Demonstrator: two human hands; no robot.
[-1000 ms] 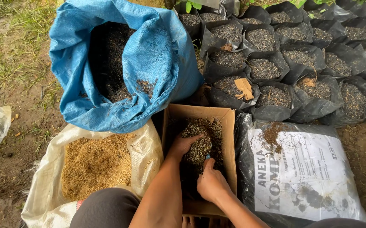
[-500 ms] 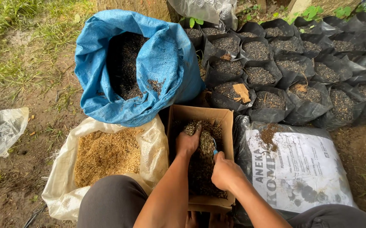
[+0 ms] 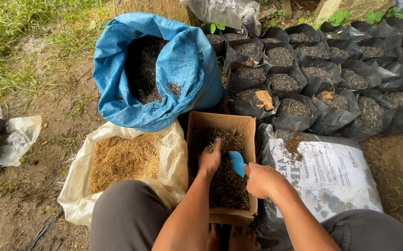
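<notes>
The head view shows you mixing the dark soil [image 3: 227,186] inside the cardboard box [image 3: 220,122], your left hand [image 3: 209,160] spread flat on it, your right hand [image 3: 260,180] pinching a blue scoop [image 3: 237,162]; next I think you must dig deeper.

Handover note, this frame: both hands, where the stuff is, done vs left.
Left hand: pressed flat into the dark potting mix in the cardboard box.
Right hand: gripping a small blue scoop over the box.
Around: blue sack of dark mix behind the box, white sack of tan husks on the left.
Done: many black grow bags already filled.
Left: box still full of mix.
</notes>
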